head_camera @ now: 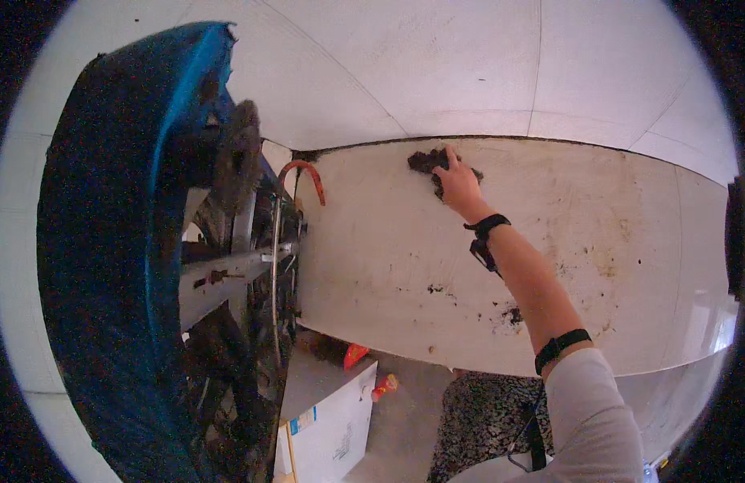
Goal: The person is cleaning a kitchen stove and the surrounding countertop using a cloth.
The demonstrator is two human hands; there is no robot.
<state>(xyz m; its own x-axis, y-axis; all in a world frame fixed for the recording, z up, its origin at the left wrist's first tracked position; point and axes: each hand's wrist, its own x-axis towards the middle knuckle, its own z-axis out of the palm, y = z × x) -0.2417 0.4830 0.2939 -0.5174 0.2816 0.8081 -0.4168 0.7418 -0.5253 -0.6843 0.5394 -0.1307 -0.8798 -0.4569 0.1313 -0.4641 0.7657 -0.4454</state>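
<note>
My right hand (pixel 460 184) presses a dark, crumpled rag (pixel 428 162) against the pale tabletop (pixel 372 241), close to the back edge by the wall. Its fingers are spread over the rag, which bunches out on both sides. Black straps circle the wrist and the forearm below a white sleeve. Dark crumbs and smears (pixel 512 315) lie on the tabletop near the front, left of my forearm. Brownish stains (pixel 617 241) mark the surface to the right. My left hand is out of view.
At the left stands a metal-framed rack (pixel 276 278) under a dark blue cover (pixel 113 241). A red-orange curved handle (pixel 315 178) juts over the table's left end. Below the front edge are a white box (pixel 333 444) and a small red item (pixel 383 386). White wall panels (pixel 469 78) rise behind.
</note>
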